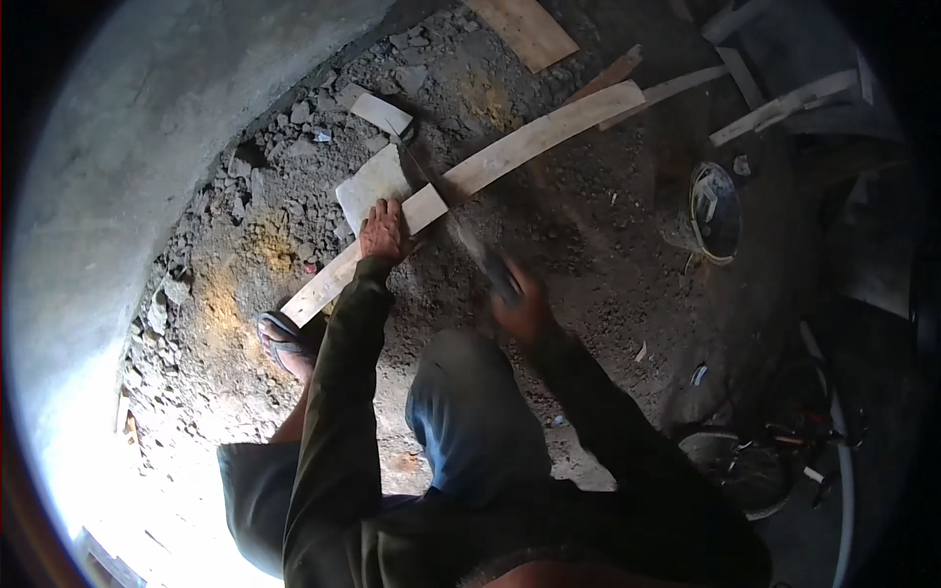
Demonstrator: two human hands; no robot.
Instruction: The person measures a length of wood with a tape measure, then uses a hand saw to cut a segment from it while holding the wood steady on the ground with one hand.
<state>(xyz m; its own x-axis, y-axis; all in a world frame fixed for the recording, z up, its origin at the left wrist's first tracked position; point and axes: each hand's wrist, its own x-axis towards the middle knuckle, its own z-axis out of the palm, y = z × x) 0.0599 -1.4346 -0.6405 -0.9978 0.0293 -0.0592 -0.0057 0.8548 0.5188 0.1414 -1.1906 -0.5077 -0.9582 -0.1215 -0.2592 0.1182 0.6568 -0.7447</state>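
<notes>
**Saw across a plank on rubble ground**

A long pale wooden plank (490,162) lay slantwise over the dirt floor (608,255), running from near the person's sandalled foot (286,343) up toward the far right. Under its middle sat a flat light slab (371,181), and the plank rested on it. A hand saw (461,230), blurred, crossed the plank just right of the left hand (382,230). That hand pressed flat on the plank, fingers spread, gripping nothing. The right hand (520,309) was closed around the saw's handle, well below the plank; its grip was tight, though blur hid the fingers. Broken grey stones (284,167) and grit crowded the left side against a smooth concrete wall (127,147). More boards (774,108) lay scattered at the upper right, another pale board (524,29) at the top, and a round dark dish (714,211) stood off to the right.
</notes>
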